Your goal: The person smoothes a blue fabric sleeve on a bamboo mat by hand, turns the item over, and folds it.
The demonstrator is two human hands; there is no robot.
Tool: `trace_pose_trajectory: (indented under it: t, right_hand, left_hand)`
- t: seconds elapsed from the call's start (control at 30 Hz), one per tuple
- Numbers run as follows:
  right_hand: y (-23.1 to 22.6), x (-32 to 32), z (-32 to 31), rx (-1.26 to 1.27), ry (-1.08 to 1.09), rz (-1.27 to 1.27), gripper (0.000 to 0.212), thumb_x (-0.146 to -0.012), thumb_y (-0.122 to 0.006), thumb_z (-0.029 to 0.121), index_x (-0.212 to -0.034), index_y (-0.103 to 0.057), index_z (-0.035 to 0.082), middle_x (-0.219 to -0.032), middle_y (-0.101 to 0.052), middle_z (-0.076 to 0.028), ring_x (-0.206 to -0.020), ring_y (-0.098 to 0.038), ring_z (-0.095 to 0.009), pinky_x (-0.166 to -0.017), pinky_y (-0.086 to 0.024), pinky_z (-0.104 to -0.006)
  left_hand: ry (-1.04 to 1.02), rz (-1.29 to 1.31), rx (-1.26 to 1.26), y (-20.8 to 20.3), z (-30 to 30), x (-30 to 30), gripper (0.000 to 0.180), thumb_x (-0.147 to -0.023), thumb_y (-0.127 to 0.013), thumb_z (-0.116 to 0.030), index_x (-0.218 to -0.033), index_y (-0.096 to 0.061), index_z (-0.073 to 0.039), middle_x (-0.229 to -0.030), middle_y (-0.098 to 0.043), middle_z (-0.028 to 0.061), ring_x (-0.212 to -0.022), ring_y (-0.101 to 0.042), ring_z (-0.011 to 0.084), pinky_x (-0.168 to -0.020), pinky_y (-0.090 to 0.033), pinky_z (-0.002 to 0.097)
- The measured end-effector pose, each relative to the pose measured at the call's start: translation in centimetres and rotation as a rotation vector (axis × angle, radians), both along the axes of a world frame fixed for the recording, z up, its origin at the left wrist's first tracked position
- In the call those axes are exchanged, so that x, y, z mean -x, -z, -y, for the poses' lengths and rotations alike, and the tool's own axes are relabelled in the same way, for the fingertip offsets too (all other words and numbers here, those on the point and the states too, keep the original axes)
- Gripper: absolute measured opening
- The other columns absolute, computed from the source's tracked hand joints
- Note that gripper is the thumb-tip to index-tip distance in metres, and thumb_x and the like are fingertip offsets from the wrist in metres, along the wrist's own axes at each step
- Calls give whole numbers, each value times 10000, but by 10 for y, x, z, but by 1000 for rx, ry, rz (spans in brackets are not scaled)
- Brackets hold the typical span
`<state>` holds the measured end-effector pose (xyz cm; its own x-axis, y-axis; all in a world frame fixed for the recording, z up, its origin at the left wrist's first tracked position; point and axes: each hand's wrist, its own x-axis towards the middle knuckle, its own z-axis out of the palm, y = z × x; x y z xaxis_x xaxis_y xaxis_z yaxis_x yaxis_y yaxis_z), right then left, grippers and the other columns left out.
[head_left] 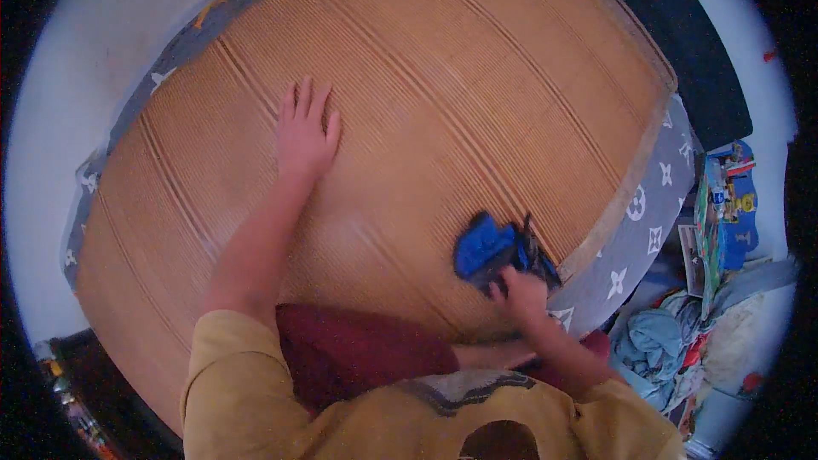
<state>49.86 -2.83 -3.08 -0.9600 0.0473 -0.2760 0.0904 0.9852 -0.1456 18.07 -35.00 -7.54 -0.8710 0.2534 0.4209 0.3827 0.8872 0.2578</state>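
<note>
My left hand (pixel 308 140) lies flat on a brown striped mat (pixel 409 119), fingers stretched out and holding nothing. Closer to me on the right, a crumpled blue and black bundle (pixel 487 245) rests on the mat near its right edge; it looks like cloth, but blur hides its exact kind. My right hand (pixel 521 294) is at the near side of this bundle, with bent fingers closed on its dark part. Some of those fingertips are hard to make out.
Under the mat is a grey sheet (pixel 630 238) with white motifs, on a bed. A dark headboard-like panel (pixel 690 43) stands at the far right. Piled clothes (pixel 656 341) and a colourful blue rack (pixel 741 204) are beside the bed. A dark cabinet (pixel 106 383) sits at lower left.
</note>
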Motion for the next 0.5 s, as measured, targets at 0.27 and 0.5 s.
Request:
trace_pose_trajectory:
  t: [0.27, 0.5]
  right_hand:
    - [5, 82, 52, -83, -125, -126, 253, -845, -654, 266, -982, -536, 89, -623, -615, -131, -539, -615, -350, -502, -469, -485]
    - [3, 353, 158, -30, -252, -363, 226, -904, -525, 242, -1061, -602, 98, -741, -696, -164, -670, -694, -354, -600, -542, -504]
  left_hand:
    - [-44, 70, 56, -5, -3, -6, 518, -961, -519, -331, -1432, -461, -123, -1544, -350, 157, -1433, -264, 414, -1183, -221, 517]
    - [-11, 41, 41, -5, -5, 1, 563, -961, -501, -319, -1441, -416, -38, -1513, -377, 199, -1421, -284, 415, -1181, -218, 523]
